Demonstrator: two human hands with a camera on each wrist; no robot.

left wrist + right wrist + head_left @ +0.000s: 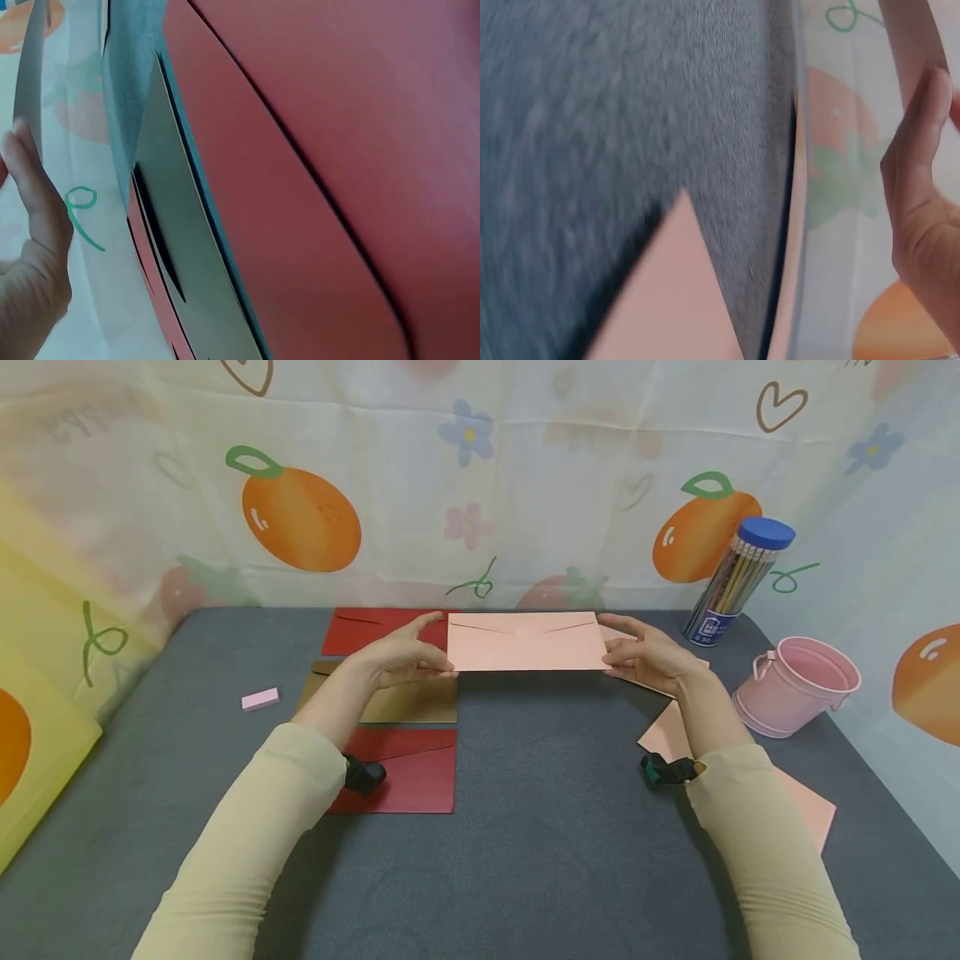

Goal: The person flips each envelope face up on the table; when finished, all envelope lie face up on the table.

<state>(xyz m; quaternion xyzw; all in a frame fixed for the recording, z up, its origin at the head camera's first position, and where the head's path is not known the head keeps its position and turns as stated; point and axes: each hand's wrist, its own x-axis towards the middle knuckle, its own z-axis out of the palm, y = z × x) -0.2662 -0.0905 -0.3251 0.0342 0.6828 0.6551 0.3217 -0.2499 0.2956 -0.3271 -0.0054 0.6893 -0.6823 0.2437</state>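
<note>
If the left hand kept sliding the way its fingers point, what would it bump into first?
The left hand already grips the pink envelope; going on rightward, it would probably meet the right hand at the other end.

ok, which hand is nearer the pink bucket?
Right. The right hand holds the pink envelope's end just left of the pink bucket; the left hand holds the far end.

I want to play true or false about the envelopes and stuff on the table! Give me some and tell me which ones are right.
1. Both hands hold the pink envelope. True: the left hand and right hand grip its ends.
2. The pink bucket is full of pencils. False: the pencils stand in the blue-lidded tube.
3. A gold envelope lies on the table between two red ones. True.
4. The pink eraser lies inside the bucket. False: it lies on the grey table, on the left.
</note>
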